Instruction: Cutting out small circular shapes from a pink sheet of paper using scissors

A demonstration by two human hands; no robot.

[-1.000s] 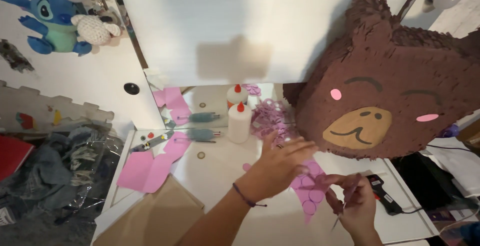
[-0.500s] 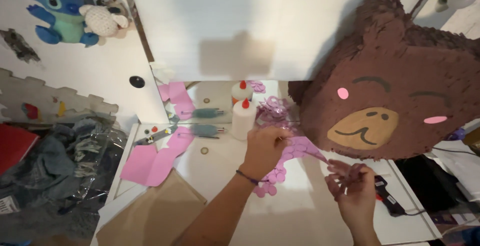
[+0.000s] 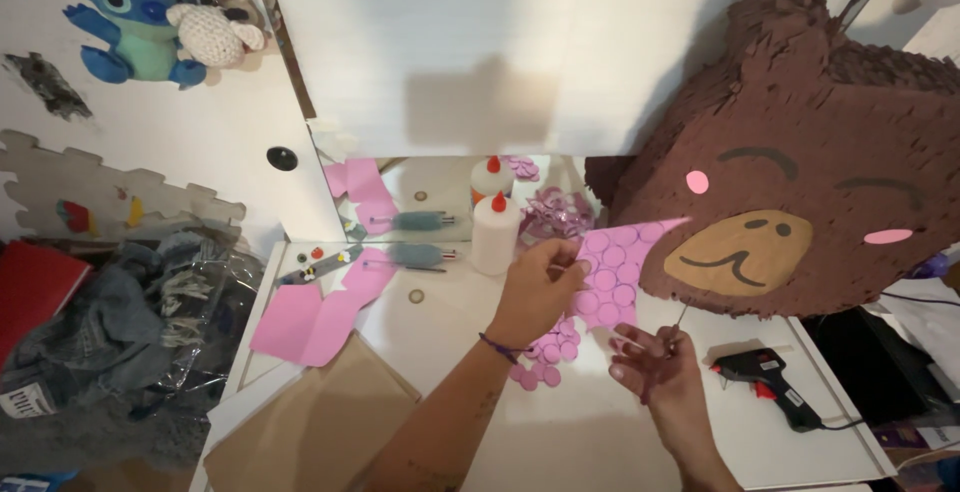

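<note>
My left hand (image 3: 540, 290) pinches a pink paper sheet (image 3: 612, 264) marked with drawn circles and holds it up over the white table (image 3: 560, 432). The sheet's tip reaches the brown bear-face piñata (image 3: 800, 142). My right hand (image 3: 655, 364) is just below the sheet, fingers closed on a thin dark tool whose kind I cannot tell. Several cut pink circles (image 3: 545, 360) lie on the table under both hands.
A white glue bottle (image 3: 495, 234) stands by a mirror at the back, with grey-handled scissors (image 3: 412, 255) to its left. Pink paper scraps (image 3: 300, 322) and brown cardboard (image 3: 320, 422) lie left. A black glue gun (image 3: 765, 372) lies right. Denim clothes (image 3: 110, 322) sit off the table's left edge.
My left hand has lifted the pink sheet from near the table up toward the bear face. My right hand has stayed low beneath it.
</note>
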